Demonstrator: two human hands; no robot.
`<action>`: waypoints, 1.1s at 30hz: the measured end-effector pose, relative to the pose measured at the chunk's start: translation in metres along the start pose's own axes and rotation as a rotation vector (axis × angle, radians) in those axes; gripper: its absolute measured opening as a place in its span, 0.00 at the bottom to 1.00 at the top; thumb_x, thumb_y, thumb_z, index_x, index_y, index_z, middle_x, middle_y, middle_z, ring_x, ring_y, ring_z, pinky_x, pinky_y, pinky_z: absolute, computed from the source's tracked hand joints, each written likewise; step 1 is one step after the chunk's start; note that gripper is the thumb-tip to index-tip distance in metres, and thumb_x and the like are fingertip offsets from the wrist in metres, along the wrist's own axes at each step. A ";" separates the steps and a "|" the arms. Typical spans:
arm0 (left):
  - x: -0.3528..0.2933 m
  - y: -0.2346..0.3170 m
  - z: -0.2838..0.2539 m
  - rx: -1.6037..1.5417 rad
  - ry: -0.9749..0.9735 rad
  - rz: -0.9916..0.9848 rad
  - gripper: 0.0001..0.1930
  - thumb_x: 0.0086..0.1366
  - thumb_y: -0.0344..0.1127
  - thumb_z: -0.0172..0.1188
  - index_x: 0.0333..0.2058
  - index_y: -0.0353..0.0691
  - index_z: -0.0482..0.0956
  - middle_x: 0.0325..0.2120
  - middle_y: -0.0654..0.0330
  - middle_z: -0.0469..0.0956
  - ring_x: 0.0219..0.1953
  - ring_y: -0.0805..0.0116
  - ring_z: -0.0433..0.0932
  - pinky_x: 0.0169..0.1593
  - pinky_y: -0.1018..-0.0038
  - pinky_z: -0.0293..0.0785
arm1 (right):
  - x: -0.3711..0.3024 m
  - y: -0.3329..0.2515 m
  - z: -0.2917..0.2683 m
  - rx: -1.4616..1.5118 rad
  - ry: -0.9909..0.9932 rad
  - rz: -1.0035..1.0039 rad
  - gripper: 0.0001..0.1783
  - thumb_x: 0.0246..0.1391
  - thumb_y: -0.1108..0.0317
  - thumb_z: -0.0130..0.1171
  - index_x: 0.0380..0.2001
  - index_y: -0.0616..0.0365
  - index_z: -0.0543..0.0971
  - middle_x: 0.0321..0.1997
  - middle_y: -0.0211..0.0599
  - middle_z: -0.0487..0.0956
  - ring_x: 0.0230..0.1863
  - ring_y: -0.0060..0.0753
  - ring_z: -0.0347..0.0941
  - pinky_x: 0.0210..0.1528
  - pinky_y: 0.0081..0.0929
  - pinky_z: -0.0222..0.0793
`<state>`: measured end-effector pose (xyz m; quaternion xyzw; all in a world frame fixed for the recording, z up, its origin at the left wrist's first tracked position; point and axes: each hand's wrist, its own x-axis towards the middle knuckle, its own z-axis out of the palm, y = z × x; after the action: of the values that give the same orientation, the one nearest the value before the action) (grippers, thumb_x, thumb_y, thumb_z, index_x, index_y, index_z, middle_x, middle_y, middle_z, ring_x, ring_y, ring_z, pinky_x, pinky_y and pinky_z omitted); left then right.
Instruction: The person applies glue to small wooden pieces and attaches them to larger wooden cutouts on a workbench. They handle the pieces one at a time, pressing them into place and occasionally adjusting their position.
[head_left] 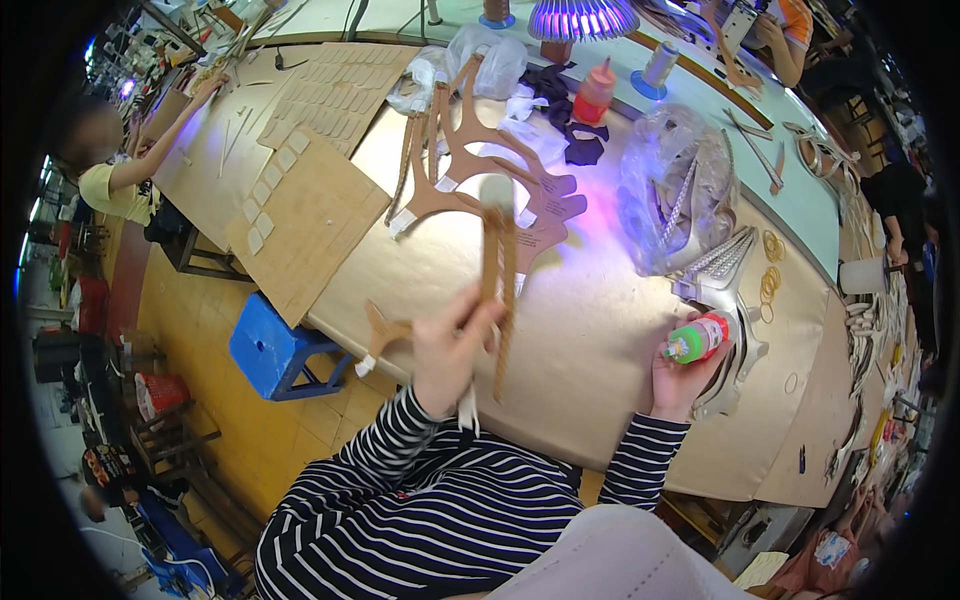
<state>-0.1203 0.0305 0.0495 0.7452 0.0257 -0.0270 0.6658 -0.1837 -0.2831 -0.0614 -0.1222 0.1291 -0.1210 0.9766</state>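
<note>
My left hand [450, 345] is closed around a brown strap piece [497, 260] held up over the table, smeared a little by motion. A pale, whitish end tops it. My right hand [678, 378] grips a small glue bottle [697, 338] with a red body and green top, tilted toward the left. Beyond the left hand lie several brown cut pieces with strap arms [440, 200], some with white tabs at their ends. Another brown piece [385, 328] rests at the table's near edge, left of that hand.
A plastic bag of braided straps [675, 190] and silvery strap pieces [725, 262] lie at the right. A red squeeze bottle [594, 93] stands near a glowing purple lamp [583, 18]. Cardboard sheets [310, 215] cover the left side. A blue stool [282, 350] stands below; another person [120, 180] works far left.
</note>
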 end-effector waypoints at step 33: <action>0.006 -0.064 0.065 0.464 -0.654 0.571 0.20 0.61 0.32 0.58 0.53 0.39 0.72 0.53 0.51 0.70 0.56 0.54 0.69 0.58 0.61 0.64 | -0.007 0.013 0.012 -0.086 0.182 -0.076 0.38 0.49 0.32 0.54 0.48 0.56 0.70 0.37 0.34 0.73 0.33 0.30 0.64 0.30 0.24 0.61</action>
<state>-0.1198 -0.0266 -0.0220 0.8035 -0.3967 -0.0808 0.4364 -0.1841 -0.2669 -0.0526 -0.1575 0.2178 -0.1630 0.9493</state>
